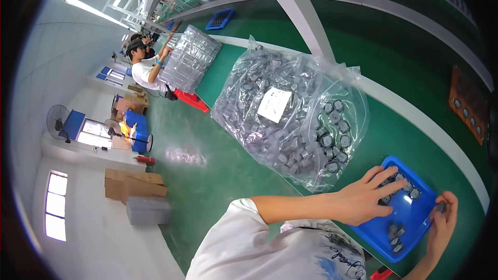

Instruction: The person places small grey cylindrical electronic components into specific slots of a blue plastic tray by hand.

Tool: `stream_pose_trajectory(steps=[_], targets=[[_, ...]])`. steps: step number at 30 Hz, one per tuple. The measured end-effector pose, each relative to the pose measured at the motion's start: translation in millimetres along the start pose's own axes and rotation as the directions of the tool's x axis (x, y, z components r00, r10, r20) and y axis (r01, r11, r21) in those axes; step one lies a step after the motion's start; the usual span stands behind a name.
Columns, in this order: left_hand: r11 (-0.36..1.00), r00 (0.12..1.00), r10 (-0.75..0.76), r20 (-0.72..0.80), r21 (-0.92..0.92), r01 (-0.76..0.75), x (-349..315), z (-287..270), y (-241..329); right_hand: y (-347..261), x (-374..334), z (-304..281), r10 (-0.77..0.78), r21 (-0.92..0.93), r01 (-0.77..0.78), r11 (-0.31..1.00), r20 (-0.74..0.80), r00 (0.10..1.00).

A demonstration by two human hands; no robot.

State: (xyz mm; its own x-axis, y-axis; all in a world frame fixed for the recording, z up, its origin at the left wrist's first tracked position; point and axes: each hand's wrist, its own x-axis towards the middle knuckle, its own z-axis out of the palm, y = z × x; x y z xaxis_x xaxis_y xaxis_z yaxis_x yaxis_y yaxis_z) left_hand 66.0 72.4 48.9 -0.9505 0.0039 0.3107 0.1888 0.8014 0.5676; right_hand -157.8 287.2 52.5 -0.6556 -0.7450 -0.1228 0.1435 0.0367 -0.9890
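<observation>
A blue tray (372, 229) sits on the green bench close to me. My left hand (365, 196) reaches over its left side, fingers spread above and against small round dark-grey parts (409, 186) lined up inside. At the tray's right edge, my right hand (442, 225) pinches a small grey part (441, 207) between thumb and fingers; its exact kind is unclear. More loose grey parts (396, 233) lie in the tray's near corner. Part of the row beneath my left fingers is hidden.
Beyond the tray, a large clear plastic bag (249, 103) of similar parts with a white label (274, 104) covers the green bench (399, 124). An orange tray (467, 103) is at right. Farther off, a person (148, 67) handles stacked clear trays (192, 57).
</observation>
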Motion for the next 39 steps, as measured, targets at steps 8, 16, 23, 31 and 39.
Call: stream_pose_trajectory(steps=[8,16,23,31,39], targets=[[0.998,0.998,0.030,0.062,-0.048,-0.027,5.3,-1.6,-6.7,2.1,5.7,-14.2,-0.061,-0.240,0.001,0.971,-0.245,0.968],[0.992,0.999,-0.054,0.000,-0.112,0.054,-3.3,-23.5,0.8,42.5,9.7,-62.3,-0.130,-0.369,0.016,0.929,-0.287,0.949],[0.932,0.920,-0.293,-0.260,-0.290,0.215,-20.7,11.8,-18.3,14.4,-24.3,-58.5,-0.111,-0.074,0.091,0.993,-0.343,0.933],[0.898,0.848,-0.401,-0.347,-0.330,0.290,-41.8,-7.8,-31.6,-4.9,9.2,24.4,-0.261,-0.487,0.174,0.856,-0.117,0.958],[0.887,0.866,-0.409,-0.289,-0.348,0.303,-33.9,-0.2,-31.0,-1.5,-20.4,59.2,-0.284,-0.976,0.148,0.160,0.098,0.954]])
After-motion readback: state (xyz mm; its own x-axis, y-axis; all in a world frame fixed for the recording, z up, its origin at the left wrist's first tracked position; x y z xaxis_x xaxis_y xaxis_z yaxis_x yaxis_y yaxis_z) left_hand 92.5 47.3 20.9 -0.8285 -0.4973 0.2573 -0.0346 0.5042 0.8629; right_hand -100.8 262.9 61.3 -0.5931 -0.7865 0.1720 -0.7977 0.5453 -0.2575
